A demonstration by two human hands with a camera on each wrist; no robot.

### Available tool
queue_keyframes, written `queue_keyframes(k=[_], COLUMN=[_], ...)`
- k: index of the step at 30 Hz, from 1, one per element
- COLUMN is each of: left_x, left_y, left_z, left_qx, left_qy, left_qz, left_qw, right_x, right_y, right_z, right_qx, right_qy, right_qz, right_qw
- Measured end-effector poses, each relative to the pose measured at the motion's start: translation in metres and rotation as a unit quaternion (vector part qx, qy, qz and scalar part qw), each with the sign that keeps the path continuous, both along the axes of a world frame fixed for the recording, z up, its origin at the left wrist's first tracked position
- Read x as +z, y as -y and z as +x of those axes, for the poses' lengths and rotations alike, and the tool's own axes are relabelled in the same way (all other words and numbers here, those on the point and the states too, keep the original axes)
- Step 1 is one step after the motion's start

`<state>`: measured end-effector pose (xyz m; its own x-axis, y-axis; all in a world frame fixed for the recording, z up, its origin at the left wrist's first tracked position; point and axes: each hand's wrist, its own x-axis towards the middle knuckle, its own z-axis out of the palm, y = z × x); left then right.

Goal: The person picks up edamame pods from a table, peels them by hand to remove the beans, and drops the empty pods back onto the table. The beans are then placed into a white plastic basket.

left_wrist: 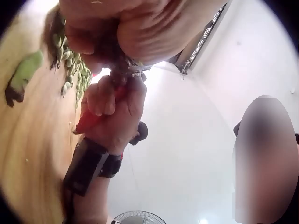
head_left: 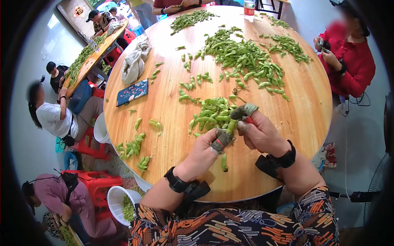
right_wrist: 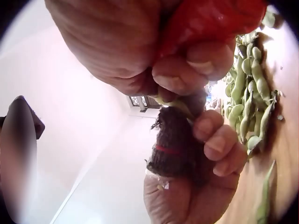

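Observation:
In the head view my left hand (head_left: pixel 201 147) pinches a green soybean pod (head_left: pixel 230 127) over the near part of the round table. Its thumb wears a dark knitted cover (head_left: pixel 221 142) with a red band. Opposite it, my right hand (head_left: pixel 264 133) meets the pod's far end, a dark cover (head_left: pixel 242 111) on its thumb. In the right wrist view its curled fingers hold a shiny red object (right_wrist: pixel 215 28), whose kind I cannot tell. Just beyond both hands lies a small heap of soybean pods (head_left: pixel 211 110). A single pod (head_left: pixel 224 162) lies below them.
The wooden table (head_left: pixel 299 135) bears a larger pod pile (head_left: pixel 242 53), a blue patterned phone-like case (head_left: pixel 132 92), a grey cloth (head_left: pixel 136 61) and a bottle (head_left: pixel 249 8). A white basket (head_left: pixel 119 201) stands at lower left. Other people sit around, one in red (head_left: pixel 353 61).

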<state>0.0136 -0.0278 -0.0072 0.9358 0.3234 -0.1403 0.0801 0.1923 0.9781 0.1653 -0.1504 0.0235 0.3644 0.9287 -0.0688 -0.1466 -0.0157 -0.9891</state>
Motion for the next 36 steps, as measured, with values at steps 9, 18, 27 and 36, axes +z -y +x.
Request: queue_keyframes(k=[9,18,27,36], left_x=[-0.004,-0.014,0.005,0.004], left_y=[-0.007,-0.010,-0.008,-0.002], left_z=[-0.002,-0.003,-0.007,-0.019], left_qx=[-0.025,0.023,-0.001,-0.133], left_qy=[0.076,0.100,0.055,0.051], left_qz=[0.105,0.316,0.564,-0.323], left_qw=[0.991,0.943,0.824,0.936], right_x=[-0.004,0.000,0.004,-0.011], right_y=[0.000,0.001,-0.002,0.006], right_z=[-0.002,0.000,-0.004,-0.006], right_qx=[0.088,0.135,0.129,0.164], right_qy=[0.053,-0.010,-0.020,-0.312], right_qz=[-0.087,-0.097,-0.168,-0.033], right_qw=[0.991,0.986,0.977,0.935])
